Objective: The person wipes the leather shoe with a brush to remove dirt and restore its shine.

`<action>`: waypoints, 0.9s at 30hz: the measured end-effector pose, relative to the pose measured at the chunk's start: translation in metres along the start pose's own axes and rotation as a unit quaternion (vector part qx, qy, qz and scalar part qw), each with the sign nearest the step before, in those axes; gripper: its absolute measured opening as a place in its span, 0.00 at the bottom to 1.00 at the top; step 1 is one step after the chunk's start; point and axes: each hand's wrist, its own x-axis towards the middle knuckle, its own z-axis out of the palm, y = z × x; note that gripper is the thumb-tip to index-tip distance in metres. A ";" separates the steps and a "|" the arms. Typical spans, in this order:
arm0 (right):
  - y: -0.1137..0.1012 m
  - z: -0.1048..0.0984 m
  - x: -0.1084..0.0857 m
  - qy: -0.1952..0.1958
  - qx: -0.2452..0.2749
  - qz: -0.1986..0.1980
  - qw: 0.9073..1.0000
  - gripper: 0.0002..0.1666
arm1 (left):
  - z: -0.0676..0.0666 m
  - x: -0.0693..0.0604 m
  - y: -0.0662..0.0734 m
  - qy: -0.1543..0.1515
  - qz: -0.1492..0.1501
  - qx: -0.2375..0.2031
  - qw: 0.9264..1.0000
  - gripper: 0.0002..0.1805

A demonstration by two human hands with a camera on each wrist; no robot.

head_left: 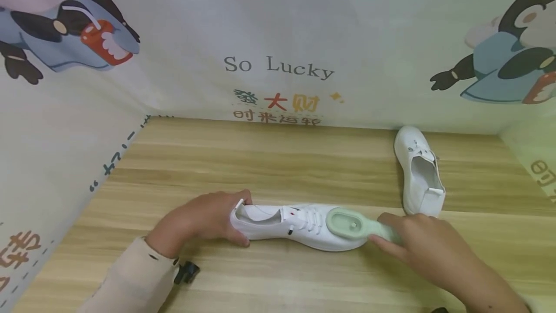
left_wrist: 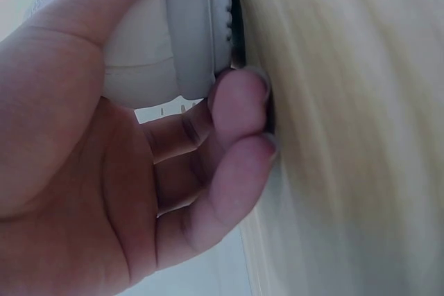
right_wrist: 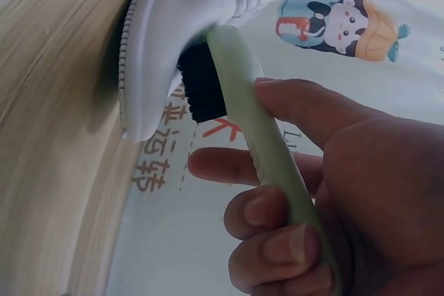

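Note:
A white lace-up shoe point(head_left: 269, 226) lies on its sole on the wooden surface, toe to the right. My left hand point(head_left: 208, 219) grips its heel; in the left wrist view the thumb and curled fingers point(left_wrist: 239, 105) lie around the heel point(left_wrist: 139, 60). My right hand point(head_left: 430, 250) holds a light green brush point(head_left: 352, 223) by its handle, the brush head over the shoe's toe. In the right wrist view, black bristles point(right_wrist: 201, 84) are against or close to the shoe's toe point(right_wrist: 149, 53), and the fingers of my right hand point(right_wrist: 333, 164) wrap the green handle point(right_wrist: 274, 143).
A second white shoe point(head_left: 419, 173) sits at the back right, toe toward the printed backdrop point(head_left: 278, 23). The wooden surface point(head_left: 260, 158) extends to the backdrop, which also rises at the left and right sides. A small black object point(head_left: 187, 273) is at my left wrist.

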 end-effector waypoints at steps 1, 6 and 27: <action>0.000 0.000 0.000 -0.003 0.000 0.003 1.000 0.13 | 0.000 0.000 0.000 -0.002 0.001 -0.001 1.000 0.31; -0.001 0.000 0.003 -0.001 0.006 0.006 1.000 0.15 | 0.000 -0.001 -0.001 0.006 0.000 0.005 1.000 0.31; 0.008 -0.002 0.002 -0.012 -0.007 0.046 0.999 0.15 | 0.000 0.000 0.001 0.000 0.003 0.005 1.000 0.31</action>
